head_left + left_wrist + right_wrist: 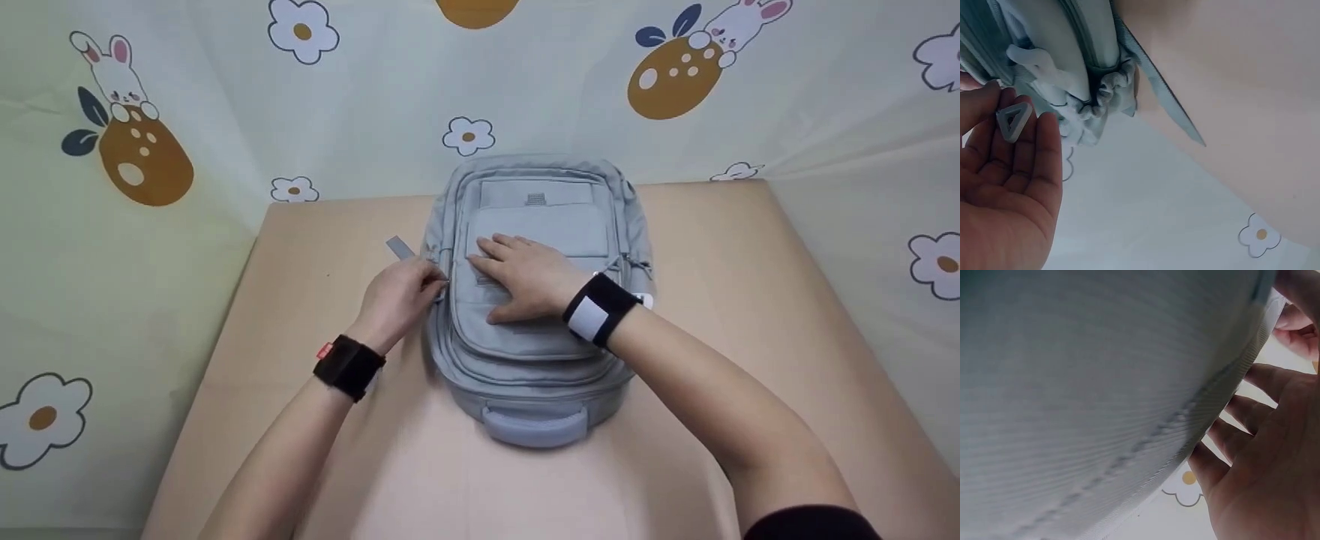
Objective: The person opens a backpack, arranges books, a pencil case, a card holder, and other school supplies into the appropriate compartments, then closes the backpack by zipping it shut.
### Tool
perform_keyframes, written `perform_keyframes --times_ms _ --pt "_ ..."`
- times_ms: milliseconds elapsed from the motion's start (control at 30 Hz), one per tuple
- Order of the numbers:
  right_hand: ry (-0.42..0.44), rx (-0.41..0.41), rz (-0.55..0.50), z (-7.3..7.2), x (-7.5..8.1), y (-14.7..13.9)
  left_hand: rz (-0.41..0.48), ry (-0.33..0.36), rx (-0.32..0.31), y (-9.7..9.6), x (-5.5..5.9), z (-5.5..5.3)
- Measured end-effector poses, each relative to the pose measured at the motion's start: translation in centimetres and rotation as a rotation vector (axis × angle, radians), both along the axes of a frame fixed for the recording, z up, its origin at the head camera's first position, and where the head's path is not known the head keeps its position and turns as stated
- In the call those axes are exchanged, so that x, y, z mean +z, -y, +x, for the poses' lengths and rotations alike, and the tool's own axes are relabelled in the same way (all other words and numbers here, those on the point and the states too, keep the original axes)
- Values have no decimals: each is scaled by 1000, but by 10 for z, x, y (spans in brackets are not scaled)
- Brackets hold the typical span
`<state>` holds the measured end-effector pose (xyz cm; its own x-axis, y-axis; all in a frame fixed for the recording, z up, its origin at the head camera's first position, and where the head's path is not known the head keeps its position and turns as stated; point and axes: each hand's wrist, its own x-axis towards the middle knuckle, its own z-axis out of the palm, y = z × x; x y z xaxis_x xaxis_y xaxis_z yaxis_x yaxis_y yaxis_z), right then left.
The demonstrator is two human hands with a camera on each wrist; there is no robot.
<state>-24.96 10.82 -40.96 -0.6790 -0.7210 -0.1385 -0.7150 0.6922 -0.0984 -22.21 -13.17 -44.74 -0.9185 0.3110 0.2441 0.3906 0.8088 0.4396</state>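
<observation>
A grey backpack point(544, 229) lies front side up on the table, its padded top handle point(534, 429) toward me. At the pack's left edge, my left hand point(397, 298) pinches a zipper pull between thumb and fingers. The left wrist view shows the grey triangular end of this zipper pull point(1014, 122) against the curled fingers. My right hand point(531, 279) rests with spread, straight fingers on the front panel. In the right wrist view, its fingertips touch the grey fabric point(1100, 394), which fills most of that picture.
A flat grey strap point(399, 247) sticks out from the backpack's left side onto the tan table point(300, 315). Behind and beside the table hangs a pale curtain point(375, 97) printed with flowers and rabbits. Both wrists wear black bands.
</observation>
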Motion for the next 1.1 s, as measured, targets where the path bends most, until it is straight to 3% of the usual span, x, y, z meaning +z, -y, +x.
perform_keyframes --times_ms 167,300,567,833,1100 --pt "-3 1 -4 0 0 0 -61 -59 -55 1 4 20" --pt "3 -6 -11 0 1 -1 -74 -83 -88 0 6 29" --pt "-1 4 -66 7 5 -11 -16 -68 -59 3 1 34" --pt "-36 25 -103 38 21 -48 30 -60 -44 4 -3 35" --pt "-58 -13 -131 54 2 -81 38 -60 -42 4 -6 36"
